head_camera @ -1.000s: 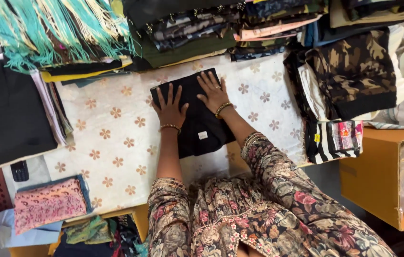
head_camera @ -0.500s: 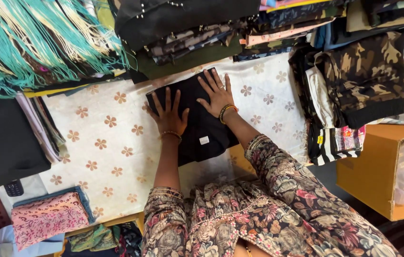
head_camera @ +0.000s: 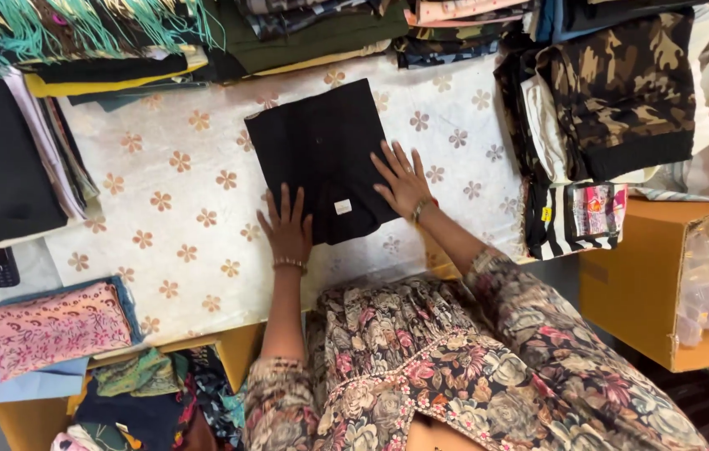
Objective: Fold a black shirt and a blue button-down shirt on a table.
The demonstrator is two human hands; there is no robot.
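A: Where the folded black garment (head_camera: 321, 159) lies on the desk (head_camera: 171, 209), state each hand's position.

B: Left hand (head_camera: 286, 227): flat, fingers spread, grip released, at the garment's 7 o'clock corner. Right hand (head_camera: 404, 179): flat, grip released, on the 4 o'clock edge.

A: Surroundings?

B: Camouflage clothing stack (head_camera: 621, 92) at 3 o'clock; fringed teal fabric (head_camera: 54, 25) at 10 o'clock; pink patterned cloth (head_camera: 58, 326) at 8 o'clock.

Table w/ cream floral cloth (head_camera: 179, 217), folded black garment (head_camera: 321, 159) flat on it, clothes stacks (head_camera: 613, 92) at edges
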